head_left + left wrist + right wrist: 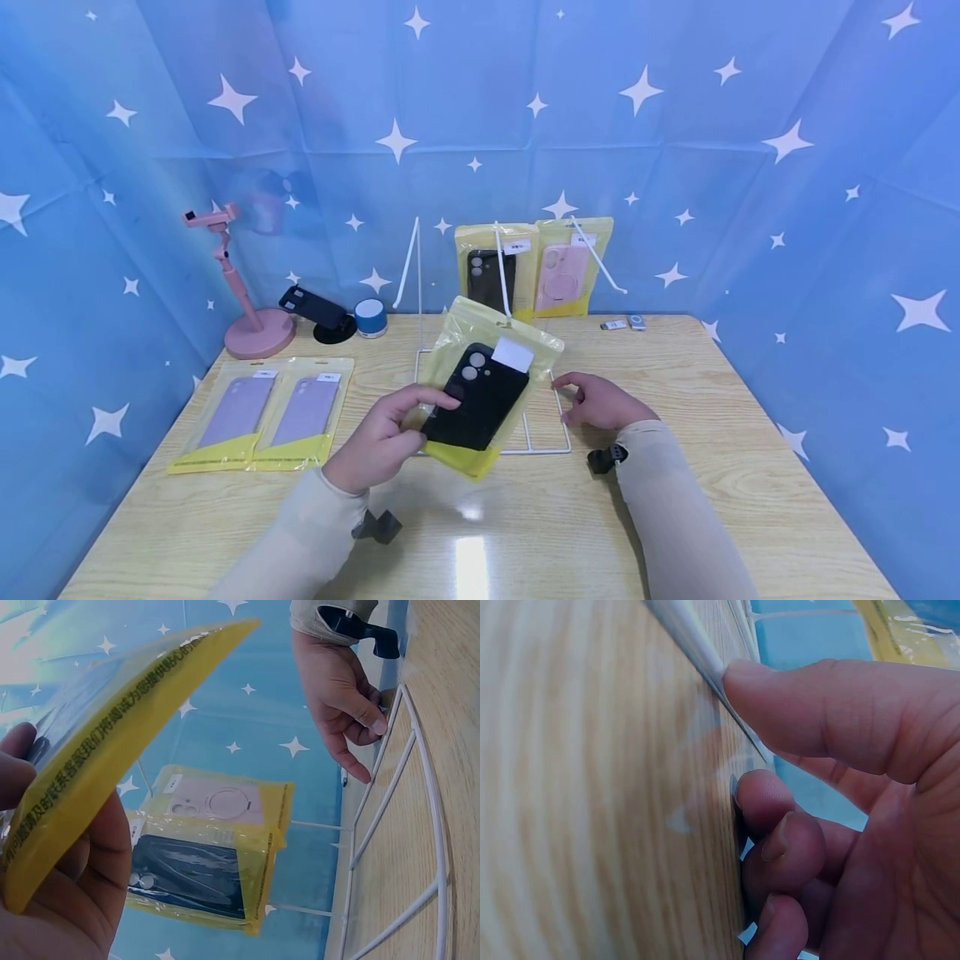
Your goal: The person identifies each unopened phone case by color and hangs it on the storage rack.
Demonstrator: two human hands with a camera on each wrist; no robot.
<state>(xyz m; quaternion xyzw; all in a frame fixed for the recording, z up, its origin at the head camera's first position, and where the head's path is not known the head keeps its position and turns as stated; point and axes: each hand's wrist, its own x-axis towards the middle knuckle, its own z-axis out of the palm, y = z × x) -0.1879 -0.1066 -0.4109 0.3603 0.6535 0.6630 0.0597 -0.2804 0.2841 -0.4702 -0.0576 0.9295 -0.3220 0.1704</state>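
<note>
My left hand (384, 437) grips a clear-and-yellow bag holding a black phone case (480, 400), thumb below and fingers across the front. The bag is tilted, and its top hole meets the tip of the middle hook of a white wire display rack (540, 452). Farther back on that hook hangs another bagged dark case (487, 279); a bagged pink case (562, 271) hangs on the right hook. At the rack's right base wire, my right hand (603, 402) holds the frame, its thumb (761, 694) against the wire and the other fingers curled low by the tabletop.
Two bagged purple phone cases (303, 412) lie at the table's left. Behind them stand a pink phone stand (258, 333), a black stand with a dark phone case (315, 308) and a blue-and-white cylinder (371, 318). Two small items (636, 322) lie at the back right.
</note>
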